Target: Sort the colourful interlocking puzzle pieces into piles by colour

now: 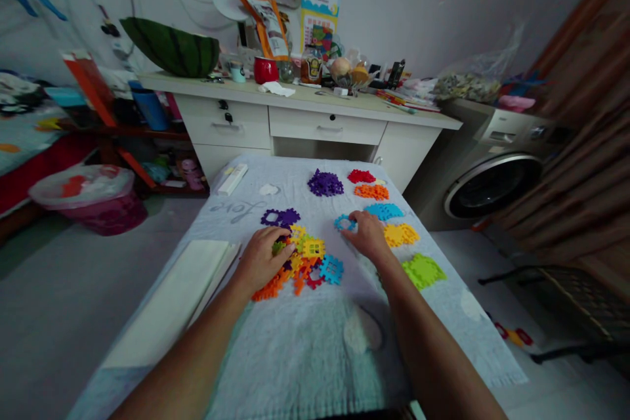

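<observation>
My left hand rests at the left side of a mixed pile of interlocking plastic pieces, thumb and fingers apart over it. A green piece shows in the gap between them. In the pile I see a yellow square piece, a blue windowed piece, and orange pieces. My right hand pinches a blue ring-shaped gear piece at its right edge, just left of the blue pile. Below that lie a yellow pile and a green pile.
A purple pile, a red pile and an orange pile lie at the far side of the cloth-covered table. Purple pieces sit behind my left hand. A white box and folded white material lie left.
</observation>
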`<state>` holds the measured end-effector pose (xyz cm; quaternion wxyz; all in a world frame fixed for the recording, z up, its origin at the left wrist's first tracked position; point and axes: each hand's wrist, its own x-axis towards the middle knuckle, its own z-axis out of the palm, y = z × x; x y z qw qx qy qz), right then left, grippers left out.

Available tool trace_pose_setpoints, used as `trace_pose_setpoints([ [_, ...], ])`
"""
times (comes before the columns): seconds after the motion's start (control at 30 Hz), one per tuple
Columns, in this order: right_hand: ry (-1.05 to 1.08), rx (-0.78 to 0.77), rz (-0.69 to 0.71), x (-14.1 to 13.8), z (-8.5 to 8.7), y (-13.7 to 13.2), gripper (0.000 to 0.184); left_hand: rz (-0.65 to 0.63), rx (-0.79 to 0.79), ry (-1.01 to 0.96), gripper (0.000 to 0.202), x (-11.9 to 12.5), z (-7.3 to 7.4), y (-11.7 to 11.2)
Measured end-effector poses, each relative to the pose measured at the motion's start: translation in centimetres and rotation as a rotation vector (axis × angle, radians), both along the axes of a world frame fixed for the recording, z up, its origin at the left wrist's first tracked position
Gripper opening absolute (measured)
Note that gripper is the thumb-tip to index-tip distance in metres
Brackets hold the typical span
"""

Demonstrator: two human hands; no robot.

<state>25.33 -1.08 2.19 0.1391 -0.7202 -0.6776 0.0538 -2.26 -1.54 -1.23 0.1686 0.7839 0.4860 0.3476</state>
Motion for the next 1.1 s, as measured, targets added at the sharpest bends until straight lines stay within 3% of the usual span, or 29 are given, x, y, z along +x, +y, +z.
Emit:
trace_pose_setpoints([
  [0.17,-0.101,-0.028,-0.218,5.2,2.8,2.7,0.032,0.003,-0.013,0.022,0.028,0.0,0.3,-0.1],
  [0.33,-0.116,-0.1,-0.461,9.7,2.9,4.6,0.035,0.002,-0.038,0.052,0.03,0.1,0.4,-0.1],
  [0.47,-0.099,-0.159,-0.528,11.1,2.2,4.8,0.038,0.002,-0.046,0.061,0.029,0.0,0.3,-0.1],
  [0.6,-0.081,-0.141,-0.527,10.6,2.8,4.1,0.038,0.001,-0.036,0.05,0.029,0.0,0.3,0.0],
  [0.67,-0.068,-0.071,-0.475,9.3,3.5,3.5,0.035,0.006,-0.024,0.044,0.03,0.0,0.3,0.0],
  [0.73,-0.028,-0.021,-0.306,7.2,4.0,2.5,0.03,0.016,-0.014,0.038,0.03,-0.1,0.2,0.1],
  [0.83,0.071,-0.104,0.202,3.0,4.0,0.1,0.024,0.017,-0.014,0.044,0.032,-0.2,0.3,0.1],
  [0.9,0.066,-0.21,0.458,0.2,3.4,-1.7,0.036,0.007,-0.03,0.072,0.037,-0.3,0.5,0.0],
  [1.0,-0.009,-0.336,0.538,-2.7,2.5,-3.9,0.062,-0.012,-0.092,0.172,0.055,-0.6,0.7,-0.2],
  [1.1,-0.052,-0.364,0.507,-3.9,2.0,-4.7,0.069,-0.043,-0.163,0.297,0.078,-0.9,0.8,-0.6],
])
